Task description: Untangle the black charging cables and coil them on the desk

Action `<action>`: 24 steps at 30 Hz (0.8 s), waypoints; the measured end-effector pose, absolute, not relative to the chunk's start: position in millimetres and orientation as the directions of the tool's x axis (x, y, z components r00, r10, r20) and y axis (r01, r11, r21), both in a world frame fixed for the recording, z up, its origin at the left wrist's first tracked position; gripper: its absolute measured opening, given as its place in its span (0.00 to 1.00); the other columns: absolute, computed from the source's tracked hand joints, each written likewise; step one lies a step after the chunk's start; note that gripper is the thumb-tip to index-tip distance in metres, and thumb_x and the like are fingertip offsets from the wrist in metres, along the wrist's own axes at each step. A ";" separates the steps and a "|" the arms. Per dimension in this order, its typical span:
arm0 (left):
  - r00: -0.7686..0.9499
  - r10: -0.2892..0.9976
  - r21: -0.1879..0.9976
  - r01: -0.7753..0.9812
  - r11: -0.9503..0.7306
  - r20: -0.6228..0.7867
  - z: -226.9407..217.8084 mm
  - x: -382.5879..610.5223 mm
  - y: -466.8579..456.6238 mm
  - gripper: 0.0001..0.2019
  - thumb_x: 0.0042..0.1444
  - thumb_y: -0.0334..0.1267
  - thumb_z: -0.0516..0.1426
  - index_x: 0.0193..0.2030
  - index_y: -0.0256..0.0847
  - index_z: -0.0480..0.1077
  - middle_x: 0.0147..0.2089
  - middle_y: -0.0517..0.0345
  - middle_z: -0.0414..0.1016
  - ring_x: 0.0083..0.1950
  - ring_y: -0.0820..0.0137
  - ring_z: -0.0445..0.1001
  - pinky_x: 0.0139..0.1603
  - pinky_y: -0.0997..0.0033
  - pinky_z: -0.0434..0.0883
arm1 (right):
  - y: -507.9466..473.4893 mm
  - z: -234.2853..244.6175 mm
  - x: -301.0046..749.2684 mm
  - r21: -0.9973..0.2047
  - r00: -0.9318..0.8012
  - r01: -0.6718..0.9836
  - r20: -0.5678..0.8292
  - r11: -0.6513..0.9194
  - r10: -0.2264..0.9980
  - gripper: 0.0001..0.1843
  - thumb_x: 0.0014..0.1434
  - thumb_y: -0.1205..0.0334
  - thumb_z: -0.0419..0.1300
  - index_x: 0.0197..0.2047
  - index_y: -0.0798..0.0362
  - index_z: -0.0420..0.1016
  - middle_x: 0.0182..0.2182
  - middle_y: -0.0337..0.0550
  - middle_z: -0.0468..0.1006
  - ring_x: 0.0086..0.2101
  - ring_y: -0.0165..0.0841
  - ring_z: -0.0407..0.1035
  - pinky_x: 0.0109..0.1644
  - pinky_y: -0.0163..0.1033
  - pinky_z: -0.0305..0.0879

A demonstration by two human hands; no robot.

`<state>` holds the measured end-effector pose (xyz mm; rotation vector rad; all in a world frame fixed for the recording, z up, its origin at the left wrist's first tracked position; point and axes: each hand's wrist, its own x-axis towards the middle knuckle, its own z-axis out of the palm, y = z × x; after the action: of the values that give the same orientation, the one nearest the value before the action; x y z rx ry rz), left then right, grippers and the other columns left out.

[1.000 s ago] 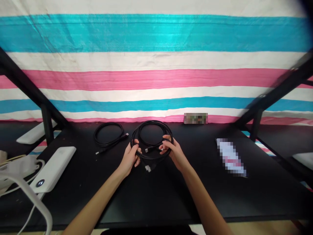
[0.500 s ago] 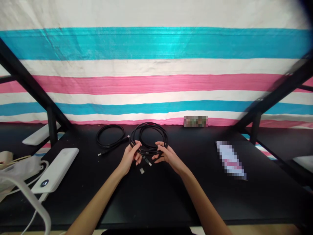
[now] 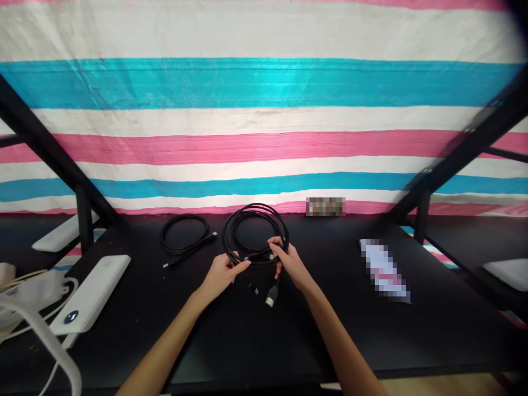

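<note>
Between my two hands, a coiled black USB cable (image 3: 256, 205) is held just above the table, its loops standing out away from me. My left hand (image 3: 219, 276) is closed on the near left side of the coil, thumb stretched along the loops. On the near right side, my right hand (image 3: 292, 265) pinches the loops between thumb and fingers. A USB plug (image 3: 271, 295) with a metal end hangs below my right fingers. A smaller dark connector (image 3: 253, 288) points down between the hands. To the left, a second coiled black cable (image 3: 163, 236) lies on the table, both ends showing.
A white power bank (image 3: 97, 291) with a small round display lies on the black table (image 3: 231, 352) at left, near white cords and a power strip (image 3: 37, 294). A blurred-out flat item (image 3: 385, 269) lies right; another blurred item (image 3: 325, 207) is at the back. Black frame bars (image 3: 466, 137) slant up both sides.
The coil has shifted slightly right in my hands. The USB plug now hangs beneath my right hand, farther right than the connector ends were before. The view has tilted slightly.
</note>
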<state>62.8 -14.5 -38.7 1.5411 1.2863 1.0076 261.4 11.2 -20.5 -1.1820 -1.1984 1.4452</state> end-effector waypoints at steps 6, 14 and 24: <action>0.099 0.994 0.934 0.346 -0.083 0.051 -30.3 62.8 -17.1 0.23 0.55 0.55 0.54 0.19 0.38 0.64 0.13 0.65 0.59 0.17 0.76 0.59 0.22 0.75 0.56 | 8.1 -16.5 258.7 -0.985 -0.147 -0.016 -0.167 -0.171 0.975 0.19 0.50 0.50 0.60 0.41 0.51 0.66 0.20 0.28 0.64 0.13 0.25 0.64 0.14 0.32 0.66; -0.122 0.989 0.983 0.171 -0.059 0.081 -28.0 66.4 -17.8 0.16 0.53 0.50 0.56 0.28 0.38 0.65 0.19 0.66 0.64 0.20 0.76 0.63 0.23 0.76 0.60 | 4.7 -12.5 259.1 -0.987 -0.197 -0.015 -0.153 -0.158 0.968 0.19 0.51 0.50 0.58 0.43 0.51 0.66 0.20 0.28 0.65 0.17 0.28 0.71 0.16 0.28 0.64; -0.161 0.986 0.989 -0.150 0.011 -0.036 -11.6 52.8 -12.0 0.18 0.52 0.52 0.58 0.39 0.40 0.63 0.18 0.70 0.64 0.14 0.77 0.63 0.13 0.81 0.56 | -1.2 -15.2 260.1 -0.970 -0.383 0.002 -0.224 -0.242 0.896 0.14 0.55 0.57 0.57 0.44 0.51 0.68 0.16 0.29 0.66 0.14 0.30 0.68 0.13 0.31 0.63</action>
<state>52.8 -12.0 -11.6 0.9985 1.2255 1.3771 260.1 -1.2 -15.2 -1.1395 -1.3328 1.7037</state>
